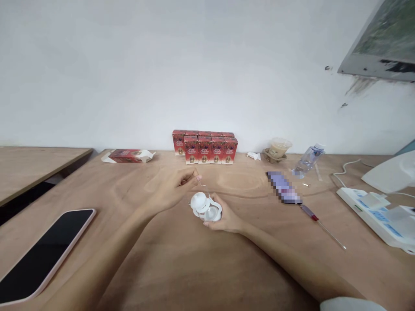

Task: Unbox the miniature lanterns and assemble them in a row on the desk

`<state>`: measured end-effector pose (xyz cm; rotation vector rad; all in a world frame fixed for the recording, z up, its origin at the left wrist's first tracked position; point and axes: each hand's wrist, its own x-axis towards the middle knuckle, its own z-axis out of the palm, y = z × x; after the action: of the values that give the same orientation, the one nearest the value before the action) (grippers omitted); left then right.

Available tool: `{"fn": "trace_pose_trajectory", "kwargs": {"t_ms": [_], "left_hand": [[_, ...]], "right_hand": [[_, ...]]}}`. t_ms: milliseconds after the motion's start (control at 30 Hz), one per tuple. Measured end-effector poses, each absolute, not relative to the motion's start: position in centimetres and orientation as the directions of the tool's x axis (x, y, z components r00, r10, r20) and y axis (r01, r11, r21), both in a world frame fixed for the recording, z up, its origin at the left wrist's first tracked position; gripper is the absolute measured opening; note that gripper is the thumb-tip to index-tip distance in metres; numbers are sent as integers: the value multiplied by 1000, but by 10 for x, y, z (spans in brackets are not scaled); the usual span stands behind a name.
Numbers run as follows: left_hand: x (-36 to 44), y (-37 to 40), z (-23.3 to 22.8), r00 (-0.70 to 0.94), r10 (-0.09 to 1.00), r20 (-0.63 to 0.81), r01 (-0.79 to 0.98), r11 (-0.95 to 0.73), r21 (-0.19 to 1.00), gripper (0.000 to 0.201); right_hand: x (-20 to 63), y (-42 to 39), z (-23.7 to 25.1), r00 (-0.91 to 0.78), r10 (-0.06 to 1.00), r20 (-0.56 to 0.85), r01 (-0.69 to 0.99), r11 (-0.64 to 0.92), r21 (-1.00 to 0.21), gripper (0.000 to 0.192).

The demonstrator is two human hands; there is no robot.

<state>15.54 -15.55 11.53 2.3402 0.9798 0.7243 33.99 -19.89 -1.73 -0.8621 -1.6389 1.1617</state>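
A small white plastic lantern-like piece [212,213] lies tilted in my right hand [227,218], whose fingers wrap its right side. On its left, a round white cap-like part [198,201] stands out; whether it is joined to the rest I cannot tell. My left hand [173,190] pinches the end of a thin bent wire [203,185] just above the white piece. The wire's lower end reaches the piece's upper edge near my right fingertips. Most of my right fingers are hidden behind the white piece.
Several red printed boxes [210,150] stand against the wall, with an opened red box [129,156] to their left. A phone [45,255] lies front left. To the right are a blurred purple phone-like item [284,188], a screwdriver [324,228], cup [279,149], bottle [308,160] and power strip [376,220].
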Motion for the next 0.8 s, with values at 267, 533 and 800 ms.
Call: {"fn": "trace_pose_trajectory", "kwargs": {"t_ms": [267,533,800], "left_hand": [[162,-150,88,795,601,83,338,-553,762,41],[163,-146,84,830,549,100,248,-522,816,48],[163,-148,75,843,538,-24,202,-274,940,52]], "right_hand": [[340,-201,-7,-424,889,172,157,260,-953,43],[341,-198,-8,-436,896,85,23,105,-994,44],[341,-198,-6,-482,873,75,4,88,-996,43]]}}
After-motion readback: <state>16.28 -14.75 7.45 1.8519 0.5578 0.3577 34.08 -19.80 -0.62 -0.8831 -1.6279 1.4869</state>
